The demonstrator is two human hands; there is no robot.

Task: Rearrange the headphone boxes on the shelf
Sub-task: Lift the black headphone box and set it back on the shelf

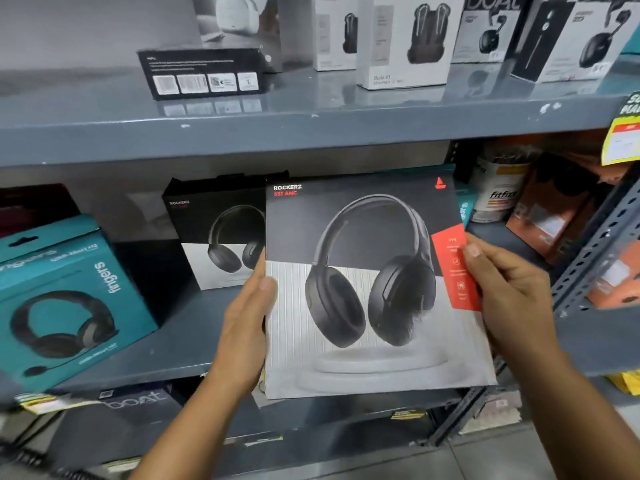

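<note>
I hold a black-and-white Rockerz headphone box upright in front of the middle shelf, its picture side facing me. My left hand grips its left edge. My right hand grips its right edge over the red strip. A second Rockerz box stands on the shelf behind it, partly hidden. A teal Fingers headset box leans at the shelf's left end.
The upper shelf carries a flat black box and several white and black earbud boxes. Orange boxes and a white tub sit at the right. A perforated grey upright runs beside my right hand. A boat box lies below.
</note>
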